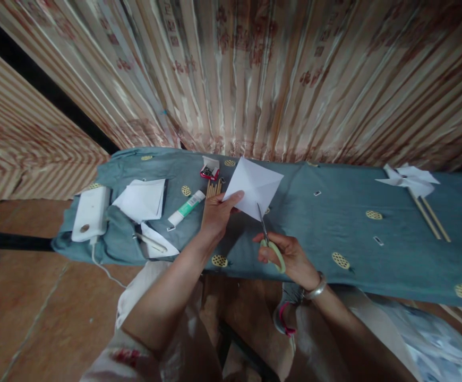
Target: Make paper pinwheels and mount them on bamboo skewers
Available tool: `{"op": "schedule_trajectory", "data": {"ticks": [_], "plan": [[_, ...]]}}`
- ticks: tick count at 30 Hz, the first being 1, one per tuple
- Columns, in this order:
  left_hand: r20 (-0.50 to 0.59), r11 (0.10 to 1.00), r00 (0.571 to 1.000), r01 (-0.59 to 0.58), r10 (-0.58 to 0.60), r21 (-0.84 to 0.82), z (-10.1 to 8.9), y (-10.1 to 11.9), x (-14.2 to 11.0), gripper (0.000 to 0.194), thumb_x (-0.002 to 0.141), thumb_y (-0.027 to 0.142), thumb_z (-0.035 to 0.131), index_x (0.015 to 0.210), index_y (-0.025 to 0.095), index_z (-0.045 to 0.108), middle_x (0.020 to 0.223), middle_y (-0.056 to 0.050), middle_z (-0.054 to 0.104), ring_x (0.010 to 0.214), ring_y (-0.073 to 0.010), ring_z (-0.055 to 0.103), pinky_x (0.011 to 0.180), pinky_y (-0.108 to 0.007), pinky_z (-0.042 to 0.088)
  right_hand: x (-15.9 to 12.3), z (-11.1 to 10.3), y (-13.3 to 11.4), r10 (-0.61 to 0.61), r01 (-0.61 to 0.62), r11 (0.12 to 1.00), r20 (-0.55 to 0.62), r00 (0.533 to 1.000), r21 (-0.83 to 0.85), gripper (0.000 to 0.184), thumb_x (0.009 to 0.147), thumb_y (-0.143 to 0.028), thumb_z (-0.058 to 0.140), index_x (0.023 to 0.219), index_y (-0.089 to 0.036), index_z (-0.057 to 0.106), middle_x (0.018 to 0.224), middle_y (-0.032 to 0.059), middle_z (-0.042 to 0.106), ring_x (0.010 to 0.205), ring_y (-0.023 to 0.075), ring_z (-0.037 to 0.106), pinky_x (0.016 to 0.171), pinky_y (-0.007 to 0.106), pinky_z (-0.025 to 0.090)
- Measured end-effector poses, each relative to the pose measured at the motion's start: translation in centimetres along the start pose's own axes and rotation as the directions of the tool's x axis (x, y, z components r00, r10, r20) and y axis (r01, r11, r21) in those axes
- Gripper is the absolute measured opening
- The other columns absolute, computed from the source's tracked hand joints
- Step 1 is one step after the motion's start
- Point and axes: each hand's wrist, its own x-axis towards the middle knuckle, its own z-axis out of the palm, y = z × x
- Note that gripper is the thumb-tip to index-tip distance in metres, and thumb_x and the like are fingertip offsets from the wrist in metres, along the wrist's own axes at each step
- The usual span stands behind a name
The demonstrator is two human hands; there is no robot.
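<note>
My left hand (217,215) pinches the left corner of a white square of paper (255,183), thumb on top. Crease lines run across the sheet, which is held above the table. In my right hand (292,260) is a pair of scissors (273,252) with pale green handles. Their blades point up and away from me, at the paper's near corner; one blade lies over the sheet. Behind my left hand stand several thin wooden sticks (214,189), partly hidden by it. A small red and white box (210,168) of dark small pieces sits just beyond them.
A glue tube (186,208), stacked white paper (141,199), a folded sheet with a pale-handled tool (155,244) and a white corded device (91,212) lie left. Paper pinwheels (410,180) on sticks lie right. The green cloth-covered table (314,223) backs onto a curtain (247,79).
</note>
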Motion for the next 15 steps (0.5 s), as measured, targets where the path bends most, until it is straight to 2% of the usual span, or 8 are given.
{"op": "schedule_trajectory", "data": {"ticks": [8, 15], "plan": [[0.001, 1.000, 1.000, -0.002, 0.002, 0.021, 0.04, 0.01, -0.07, 0.021, 0.061, 0.037, 0.083, 0.074, 0.023, 0.075, 0.078, -0.002, 0.074, 0.066, -0.0142, 0.064, 0.057, -0.024, 0.048, 0.10, -0.04, -0.17, 0.082, -0.081, 0.995, -0.021, 0.996, 0.061, 0.042, 0.059, -0.049, 0.084, 0.085, -0.018, 0.071, 0.057, -0.0025, 0.061, 0.051, 0.0105, 0.055, 0.049, 0.023, 0.045], [0.006, 0.999, 1.000, 0.009, -0.009, 0.053, 0.15, -0.27, -0.20, 0.021, 0.062, 0.040, 0.082, 0.070, 0.022, 0.073, 0.076, -0.003, 0.073, 0.066, -0.0150, 0.064, 0.058, -0.026, 0.048, 0.27, -0.11, 0.60, 0.046, -0.044, 0.998, -0.042, 0.998, 0.039, 0.040, 0.062, -0.049, 0.082, 0.086, -0.019, 0.071, 0.058, -0.0027, 0.061, 0.051, 0.0106, 0.053, 0.047, 0.022, 0.043]]}}
